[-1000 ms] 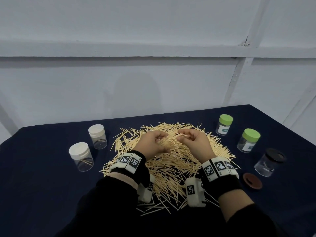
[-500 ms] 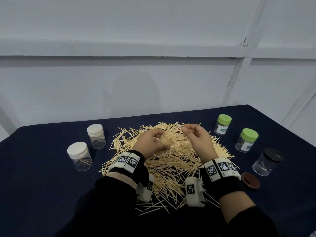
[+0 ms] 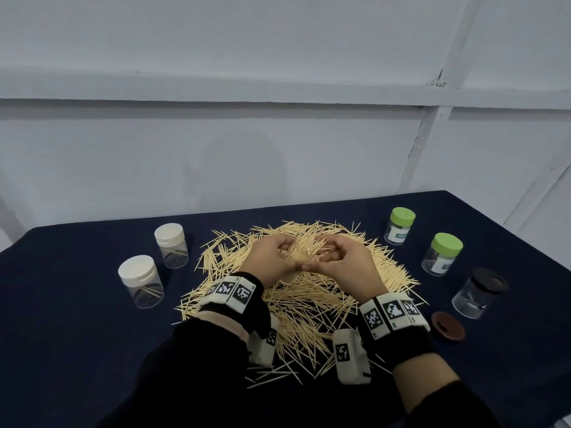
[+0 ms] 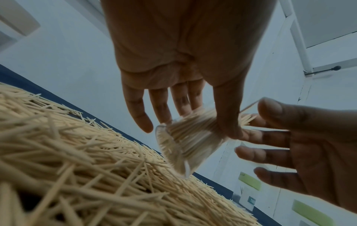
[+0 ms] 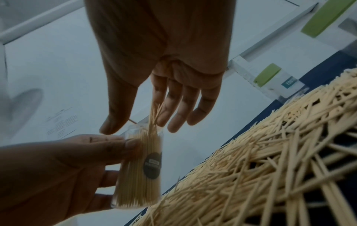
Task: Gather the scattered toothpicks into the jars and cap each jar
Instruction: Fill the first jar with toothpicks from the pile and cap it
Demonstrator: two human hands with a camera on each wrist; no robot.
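Right wrist cam: left hand (image 5: 58, 165) grips a toothpick-packed jar (image 5: 140, 166), right hand (image 5: 160, 64) open above it, loose toothpicks (image 5: 153, 116) against its fingers.

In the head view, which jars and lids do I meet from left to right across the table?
Near white-capped jar → far white-capped jar → toothpick pile → far green-capped jar → near green-capped jar → loose brown lid → black-capped jar.
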